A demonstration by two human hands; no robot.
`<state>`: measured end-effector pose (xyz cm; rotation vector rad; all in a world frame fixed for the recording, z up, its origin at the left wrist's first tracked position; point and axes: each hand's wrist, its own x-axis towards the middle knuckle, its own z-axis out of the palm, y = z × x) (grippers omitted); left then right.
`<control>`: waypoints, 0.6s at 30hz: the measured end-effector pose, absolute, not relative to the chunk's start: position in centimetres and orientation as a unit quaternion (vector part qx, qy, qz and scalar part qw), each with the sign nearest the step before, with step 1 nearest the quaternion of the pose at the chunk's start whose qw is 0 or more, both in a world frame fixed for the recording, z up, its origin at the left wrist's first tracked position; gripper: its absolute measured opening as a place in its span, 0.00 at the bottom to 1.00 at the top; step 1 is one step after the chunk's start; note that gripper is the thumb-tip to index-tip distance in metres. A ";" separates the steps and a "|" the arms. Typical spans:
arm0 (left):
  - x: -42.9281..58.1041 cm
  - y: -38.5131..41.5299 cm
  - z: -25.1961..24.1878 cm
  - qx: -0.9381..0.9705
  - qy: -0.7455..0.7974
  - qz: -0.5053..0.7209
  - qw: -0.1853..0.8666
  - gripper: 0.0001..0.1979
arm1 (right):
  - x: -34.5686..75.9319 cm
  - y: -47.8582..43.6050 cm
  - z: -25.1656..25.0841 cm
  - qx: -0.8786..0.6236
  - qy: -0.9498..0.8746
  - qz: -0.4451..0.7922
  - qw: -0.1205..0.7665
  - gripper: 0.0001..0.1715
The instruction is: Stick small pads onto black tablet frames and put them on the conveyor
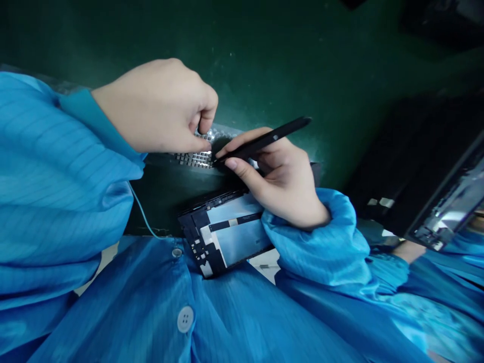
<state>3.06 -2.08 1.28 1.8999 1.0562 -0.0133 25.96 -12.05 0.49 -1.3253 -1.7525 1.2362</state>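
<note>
Under the right sleeve (317, 242) (partly) sits a device (242, 241).

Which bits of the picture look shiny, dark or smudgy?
Head view: bright glints on the sheet of small pieces, pale bluish sheen on the rectangular device. Head view too: the green table looks dim, and the black object at the right edge looks soft and stretched.

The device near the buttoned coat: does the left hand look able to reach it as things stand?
Probably yes: the left hand is at the sheet of small pieces, and the device's left end looks uncovered. The right sleeve hides part of its other end.
</note>
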 end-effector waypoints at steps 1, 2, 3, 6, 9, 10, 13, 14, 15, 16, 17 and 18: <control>3.3 -1.7 1.8 0.800 0.426 -0.032 0.422 0.21 | 25.9 -12.3 0.5 -0.503 -0.654 0.471 0.312 0.08; 3.5 -1.5 2.2 0.819 0.424 -0.057 0.383 0.17 | 25.8 -12.4 0.4 -0.505 -0.648 0.475 0.315 0.09; 3.7 -1.4 2.6 0.831 0.425 -0.075 0.352 0.14 | 25.8 -12.5 0.4 -0.505 -0.646 0.478 0.313 0.09; 4.1 -1.5 3.1 0.833 0.436 -0.093 0.328 0.09 | 25.7 -12.1 0.4 -0.508 -0.655 0.471 0.302 0.09; 4.3 -1.7 3.0 0.822 0.444 -0.084 0.347 0.08 | 25.9 -11.6 0.6 -0.506 -0.678 0.448 0.289 0.06; 4.3 -1.6 3.0 0.821 0.444 -0.085 0.349 0.08 | 25.9 -11.6 0.8 -0.505 -0.679 0.448 0.288 0.06; 4.3 -1.5 3.1 0.830 0.440 -0.095 0.329 0.10 | 25.7 -13.3 1.8 -0.520 -0.637 0.469 0.323 0.05; 4.3 -1.5 3.1 0.836 0.436 -0.101 0.319 0.11 | 25.5 -14.4 2.1 -0.536 -0.611 0.465 0.351 0.04; 4.3 -1.6 3.2 0.841 0.430 -0.107 0.310 0.14 | 25.2 -15.7 2.3 -0.556 -0.583 0.452 0.382 0.03; 4.3 -1.6 3.2 0.845 0.425 -0.112 0.303 0.16 | 24.8 -17.1 2.4 -0.576 -0.557 0.432 0.413 0.03; 4.3 -1.6 3.2 0.849 0.420 -0.116 0.299 0.19 | 24.3 -18.5 2.4 -0.590 -0.537 0.411 0.441 0.05; 4.2 -1.6 3.2 0.852 0.416 -0.119 0.296 0.21 | 23.8 -19.8 2.2 -0.595 -0.526 0.392 0.464 0.07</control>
